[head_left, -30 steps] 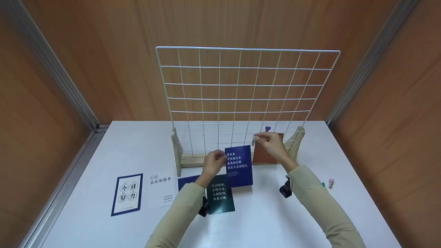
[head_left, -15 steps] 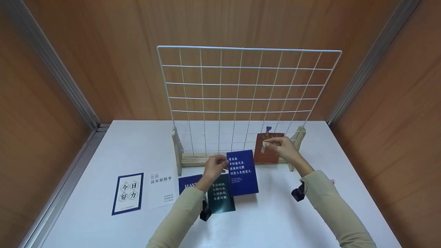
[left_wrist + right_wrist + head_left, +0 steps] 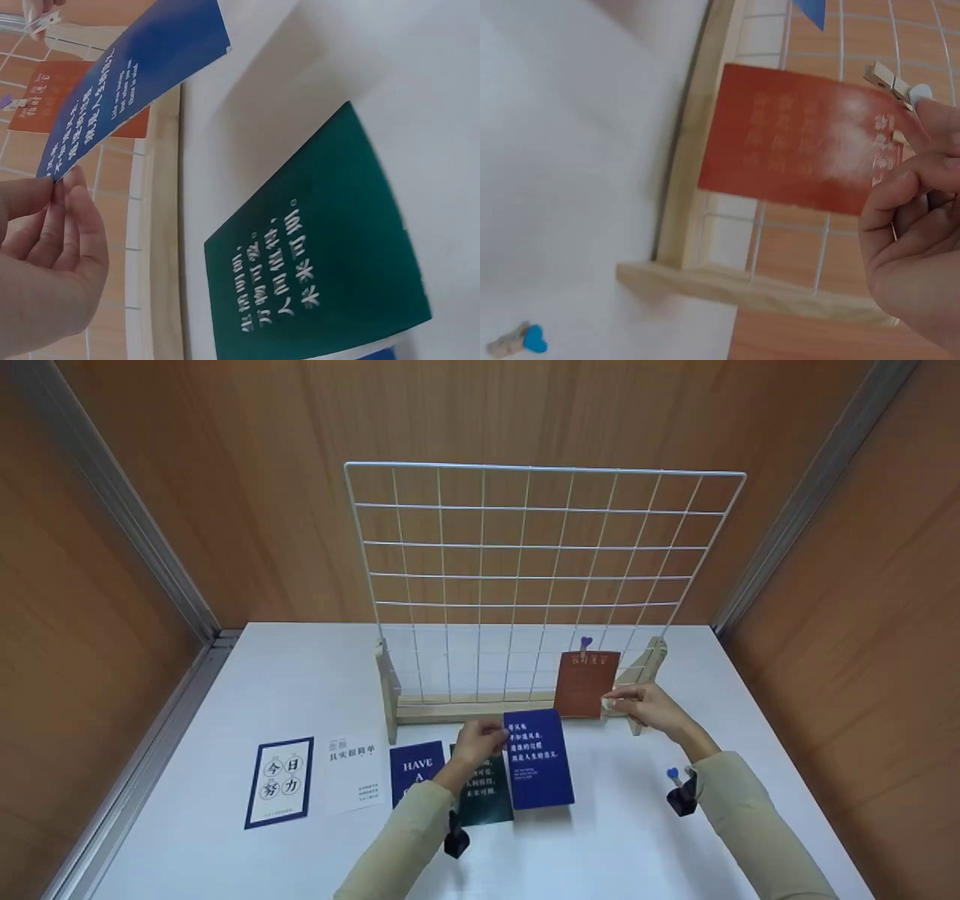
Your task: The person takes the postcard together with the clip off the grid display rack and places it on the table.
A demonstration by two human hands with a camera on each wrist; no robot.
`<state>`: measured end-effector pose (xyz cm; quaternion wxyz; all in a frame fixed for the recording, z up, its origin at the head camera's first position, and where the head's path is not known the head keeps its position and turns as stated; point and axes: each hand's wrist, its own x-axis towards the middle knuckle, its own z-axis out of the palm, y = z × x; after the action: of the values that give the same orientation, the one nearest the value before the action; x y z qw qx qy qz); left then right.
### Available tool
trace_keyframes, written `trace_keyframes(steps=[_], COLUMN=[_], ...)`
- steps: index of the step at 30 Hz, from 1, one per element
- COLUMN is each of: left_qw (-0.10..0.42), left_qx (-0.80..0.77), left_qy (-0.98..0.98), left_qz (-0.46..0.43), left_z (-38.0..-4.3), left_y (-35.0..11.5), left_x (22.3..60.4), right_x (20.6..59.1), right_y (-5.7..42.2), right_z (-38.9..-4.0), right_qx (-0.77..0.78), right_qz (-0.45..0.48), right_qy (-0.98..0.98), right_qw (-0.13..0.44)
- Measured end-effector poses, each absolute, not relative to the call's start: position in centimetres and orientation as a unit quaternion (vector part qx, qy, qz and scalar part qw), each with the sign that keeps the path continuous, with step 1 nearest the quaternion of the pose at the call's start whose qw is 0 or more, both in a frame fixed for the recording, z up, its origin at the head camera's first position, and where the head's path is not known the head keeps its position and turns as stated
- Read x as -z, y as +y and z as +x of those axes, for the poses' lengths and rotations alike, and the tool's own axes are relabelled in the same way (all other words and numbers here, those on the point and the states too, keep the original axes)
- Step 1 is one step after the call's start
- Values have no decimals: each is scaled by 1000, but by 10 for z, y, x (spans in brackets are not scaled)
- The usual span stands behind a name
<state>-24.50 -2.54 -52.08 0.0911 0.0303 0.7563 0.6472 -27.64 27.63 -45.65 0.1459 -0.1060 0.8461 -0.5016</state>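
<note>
My left hand [image 3: 478, 746] pinches a blue card [image 3: 538, 761] with white writing by its left edge, in front of the wire grid's foot. Part of a dark green card [image 3: 487, 799] on the table shows beneath that hand. Between thumb and fingers, my right hand [image 3: 651, 711] pinches a small wooden clothespin [image 3: 887, 78] with a white decorated end. This hand is close to the lower right corner of a red-brown card [image 3: 586, 684], which hangs on the grid [image 3: 546, 468] from a purple heart clothespin [image 3: 586, 643].
Wooden feet and a wooden bar [image 3: 450, 711] carry the grid. Left on the white table lie a navy card [image 3: 417, 756], a white card [image 3: 354, 769] and a blue-bordered card [image 3: 281, 781]. A clothespin with a blue heart [image 3: 534, 339] lies at right. Wood-grain panels enclose the table.
My right hand has moved right and down with the clothespin, away from the blue card and past the red-brown card. My left hand has lowered the blue card toward me and slightly right.
</note>
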Motion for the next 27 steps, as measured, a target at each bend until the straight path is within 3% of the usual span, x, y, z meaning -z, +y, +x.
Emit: trace_keyframes(steps=[7,27], left_qw=[109,139], left_qx=[-651,-635], left_qy=[750,758], left_qz=[23,-45], left_z=[-239,-229], left_y=[-22,-11], left_x=[532,562], right_x=[470,517], right_y=[303,352], right_z=[-274,-252], right_qx=[484,426], right_qz=[-133,-68], right_qy=[848,868], right_qw=[172,245])
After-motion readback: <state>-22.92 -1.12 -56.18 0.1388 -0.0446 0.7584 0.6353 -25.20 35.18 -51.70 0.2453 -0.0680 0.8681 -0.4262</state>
